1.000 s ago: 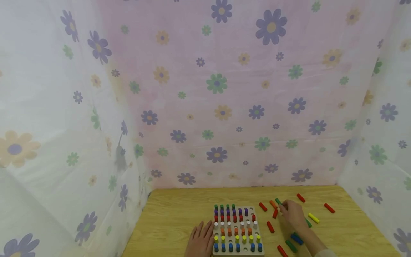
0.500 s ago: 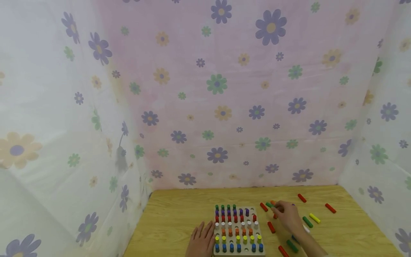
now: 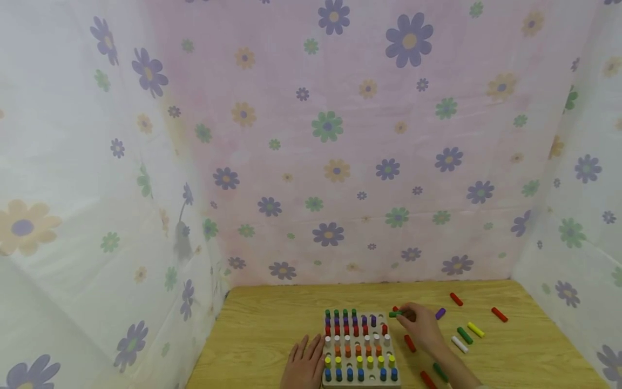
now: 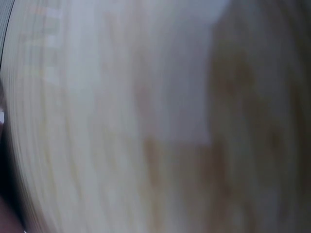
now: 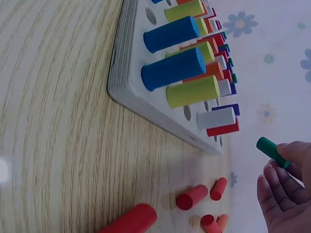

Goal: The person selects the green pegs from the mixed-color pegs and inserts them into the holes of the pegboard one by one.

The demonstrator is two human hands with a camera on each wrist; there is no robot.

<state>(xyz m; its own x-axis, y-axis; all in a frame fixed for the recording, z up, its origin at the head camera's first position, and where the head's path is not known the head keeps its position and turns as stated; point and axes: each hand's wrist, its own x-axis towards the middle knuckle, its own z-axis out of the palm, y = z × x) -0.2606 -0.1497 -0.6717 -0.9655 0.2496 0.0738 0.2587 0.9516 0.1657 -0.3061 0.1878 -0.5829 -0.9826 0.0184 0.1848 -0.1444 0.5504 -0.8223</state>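
Observation:
A wooden pegboard stands on the table, with rows of green, purple, red, white, orange, yellow and blue pegs upright in it and some bare holes. My left hand lies on the table with fingers extended, fingertips right at the board's left edge. Between thumb and fingers, my right hand pinches a green peg near one end, just off the board's far right corner. In the right wrist view the peg tilts above the table, beyond the right side of the board. The left wrist view holds only blurred wood grain.
Loose pegs lie to the right on the wooden table: several red ones, a purple peg, a yellow peg, a white peg and green ones. Flower-patterned sheets rise at the back and both sides.
My right hand has taken the green peg from among the loose ones and moved left with it to the board's far right corner. The left hand has stayed put.

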